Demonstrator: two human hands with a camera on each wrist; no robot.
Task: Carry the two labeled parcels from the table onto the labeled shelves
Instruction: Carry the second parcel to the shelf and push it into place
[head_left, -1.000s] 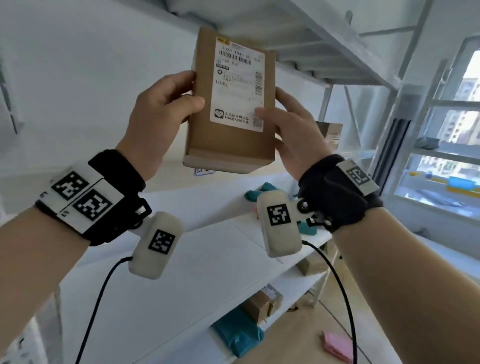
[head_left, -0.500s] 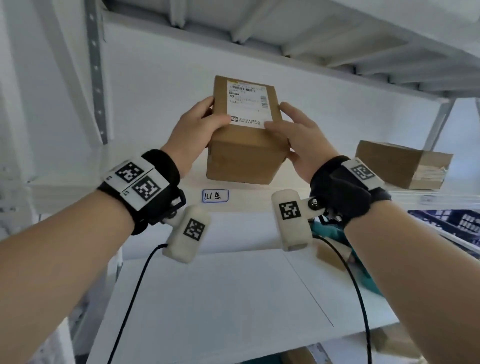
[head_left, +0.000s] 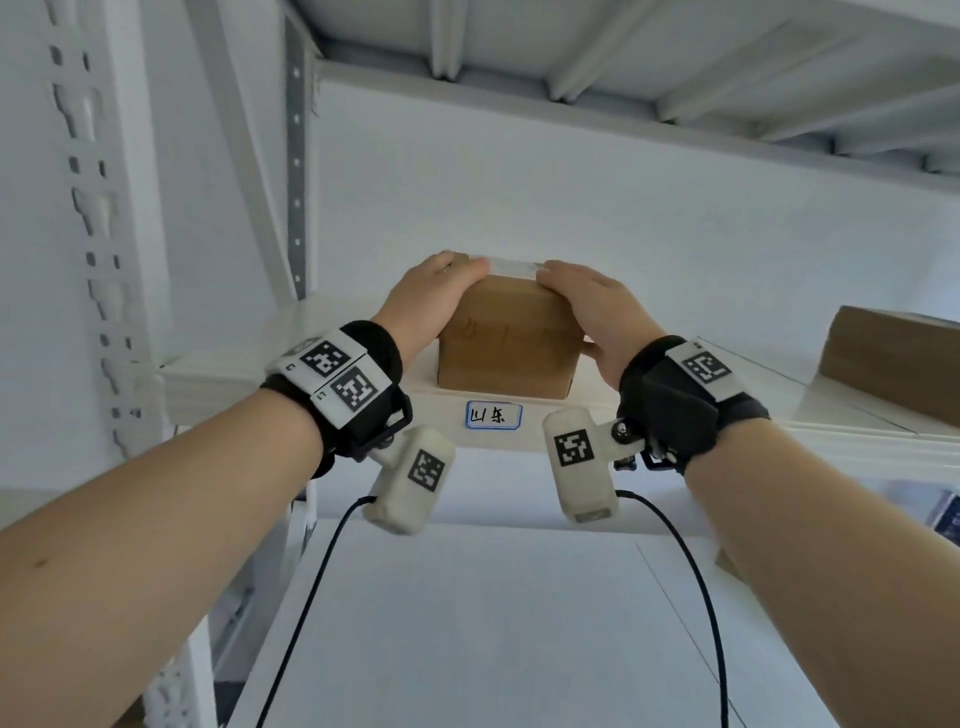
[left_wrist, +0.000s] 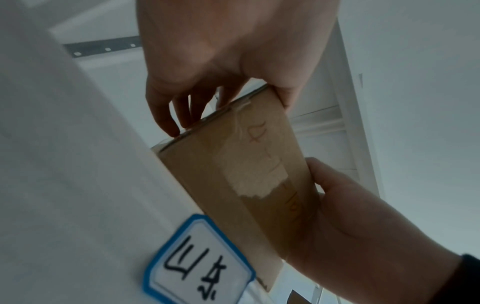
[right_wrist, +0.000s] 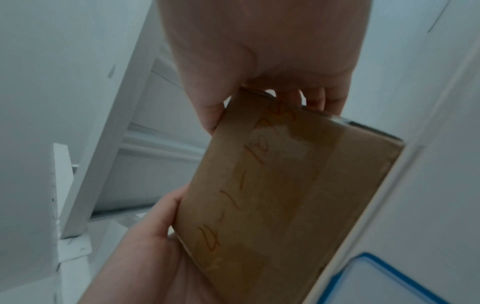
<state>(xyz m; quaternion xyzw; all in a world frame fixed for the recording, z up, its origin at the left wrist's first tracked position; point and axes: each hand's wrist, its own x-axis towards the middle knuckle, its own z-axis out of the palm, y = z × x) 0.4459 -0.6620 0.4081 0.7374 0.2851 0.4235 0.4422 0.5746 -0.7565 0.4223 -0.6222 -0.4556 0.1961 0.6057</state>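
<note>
Standing tall against a white wall, the rack (head_left: 109, 291) has pierced grey-white uprights and white boards; the ribbed underside of a higher board (head_left: 623, 62) fills the top of the head view, and a lower board (head_left: 467, 623) spreads wide beneath the arms. Between them runs the shelf (head_left: 218, 379), seen from just below its front lip. On that lip, right under the parcel, sits a blue-edged tag (head_left: 493, 415) with handwritten characters; the left wrist view shows it large and close (left_wrist: 197, 261), and the right wrist view catches only its corner (right_wrist: 384, 281).

The parcel (head_left: 506, 338), a brown card box, rests on the shelf at its front edge, its near face bearing faint red writing and clear tape, plain in both wrist views (left_wrist: 249, 181) (right_wrist: 283, 191). A second box (head_left: 893, 358) lies on the same shelf well to the right, cut by the frame edge.

The left hand (head_left: 426, 306) clasps the parcel's left side, fingers curled over the top edge and thumb against the near face (left_wrist: 221, 61). The right hand (head_left: 597, 312) mirrors it on the right side, fingers bent over the top, thumb down the side (right_wrist: 259, 51). Each wrist carries a black band with square markers and a white camera pod trailing a black cable
</note>
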